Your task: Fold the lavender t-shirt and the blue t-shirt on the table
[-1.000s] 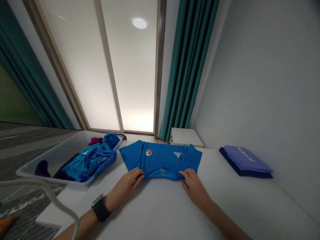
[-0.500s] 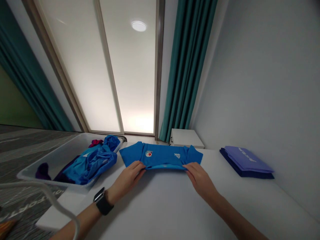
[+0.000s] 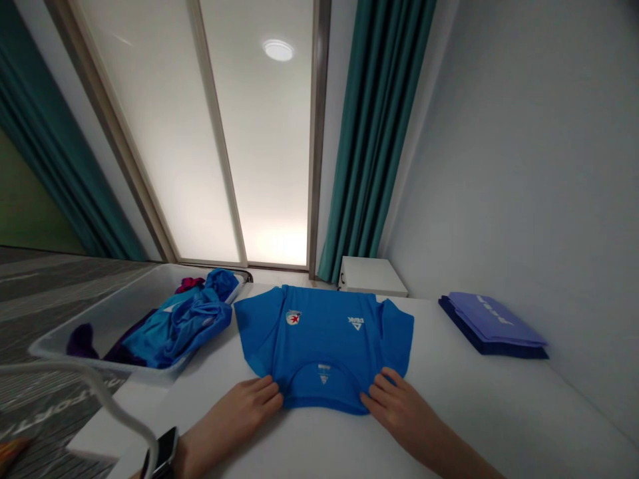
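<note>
A blue T-shirt (image 3: pixel 314 332) lies spread on the white table (image 3: pixel 319 446), its collar toward me and its short sleeves out to both sides. Two small logos show on its chest. My left hand (image 3: pixel 252 406) pinches the shirt beside the left end of the collar. On the opposite side of the neckline, my right hand (image 3: pixel 394 402) has its fingers closed on the fabric. The far edge of the shirt looks straight, so its lower part seems folded under or hangs out of sight.
A clear plastic bin (image 3: pixel 44 349) with crumpled clothes (image 3: pixel 184 319) stands at the left. Folded purple and navy clothes (image 3: pixel 499 326) lie on the right near the wall. A white cable (image 3: pixel 107 399) crosses the lower left. Behind the table is a small white cabinet (image 3: pixel 372 276).
Both hands have drawn the collar end of the T-shirt toward me. More of the shirt now lies flat, with the neckline and sleeves fully showing.
</note>
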`<state>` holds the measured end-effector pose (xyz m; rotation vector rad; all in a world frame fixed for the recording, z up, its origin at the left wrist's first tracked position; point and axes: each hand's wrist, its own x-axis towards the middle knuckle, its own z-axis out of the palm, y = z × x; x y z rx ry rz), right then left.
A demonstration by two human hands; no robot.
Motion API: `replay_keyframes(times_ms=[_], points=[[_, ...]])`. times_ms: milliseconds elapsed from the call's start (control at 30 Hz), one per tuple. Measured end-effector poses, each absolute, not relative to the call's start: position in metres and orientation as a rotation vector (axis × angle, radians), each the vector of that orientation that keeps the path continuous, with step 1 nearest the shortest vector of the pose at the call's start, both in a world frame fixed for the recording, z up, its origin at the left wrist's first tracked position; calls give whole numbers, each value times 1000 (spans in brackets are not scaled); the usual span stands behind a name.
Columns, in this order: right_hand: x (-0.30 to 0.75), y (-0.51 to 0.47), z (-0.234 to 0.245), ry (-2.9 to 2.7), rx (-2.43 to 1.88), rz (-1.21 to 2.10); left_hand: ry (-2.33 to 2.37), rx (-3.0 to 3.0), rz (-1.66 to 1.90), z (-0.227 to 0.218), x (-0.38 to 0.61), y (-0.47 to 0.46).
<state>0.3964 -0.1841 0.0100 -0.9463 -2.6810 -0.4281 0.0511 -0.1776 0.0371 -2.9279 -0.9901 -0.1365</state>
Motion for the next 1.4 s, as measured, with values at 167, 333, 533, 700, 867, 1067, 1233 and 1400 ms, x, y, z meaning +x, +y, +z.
replay_keyframes(times_ms=[167, 333, 533, 700, 867, 1067, 1233, 1400], points=[[383, -172, 35, -2594, -1183, -2, -1097, -2930, -296, 52, 62, -164], [357, -119, 23, -2387, -1360, -22, -1267, -2808, -567, 38, 91, -109], [342, -82, -5, -2467, -1684, 148, -1542, -2717, -365, -3, 110, -68], [346, -83, -5, -2468, -1745, 196, -1595, -2676, -362, -10, 108, -73], [349, -101, -3, -2468, -1757, 198, -1563, -2661, -429, -15, 101, -82], [349, -123, 3, -2484, -1744, 211, -1560, -2630, -446, -17, 99, -101], [350, -148, 9, -2478, -1726, 221, -1523, -2604, -485, -18, 98, -125], [352, -173, 4, -2461, -1705, 213, -1452, -2629, -465, -16, 93, -145]])
